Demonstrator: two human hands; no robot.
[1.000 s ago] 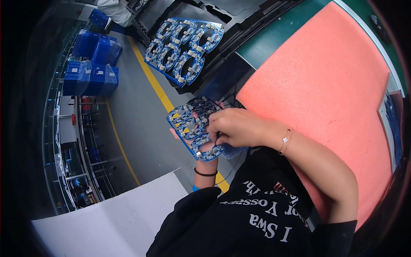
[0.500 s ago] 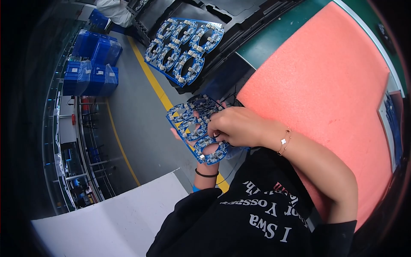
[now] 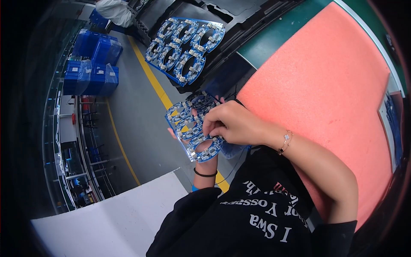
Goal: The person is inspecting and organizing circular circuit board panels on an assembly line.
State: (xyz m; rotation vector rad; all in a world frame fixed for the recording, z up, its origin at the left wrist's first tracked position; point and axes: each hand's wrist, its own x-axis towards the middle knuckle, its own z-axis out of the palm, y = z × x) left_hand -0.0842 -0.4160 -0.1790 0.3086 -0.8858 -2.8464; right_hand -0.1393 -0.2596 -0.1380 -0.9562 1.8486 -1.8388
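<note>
A blue circuit board panel (image 3: 197, 138) of several ring-shaped boards with small white connectors is held tilted in front of my body. From beneath, my left hand (image 3: 205, 146) supports it; its palm shows through a ring opening and fingertips curl past the left and far edges. Over the panel's right side, my right hand (image 3: 227, 124) bends down with thumb and fingers pinched together at the board. Whatever is between those fingertips is too small or hidden to make out. A second similar panel (image 3: 190, 79) rests on a black tray (image 3: 252, 17) beyond.
An orange-pink foam sheet (image 3: 317, 90) covers the green bench (image 3: 274, 36) at right. Blue bins (image 3: 98, 77) stand on the floor at far left, near a shelving rack (image 3: 85, 145). A white surface (image 3: 115, 218) lies at lower left. A person's light sleeve (image 3: 113, 10) appears at the top.
The held panel has tilted and shifted slightly left. My right hand has moved slightly left and up across it, fingers still pinched.
</note>
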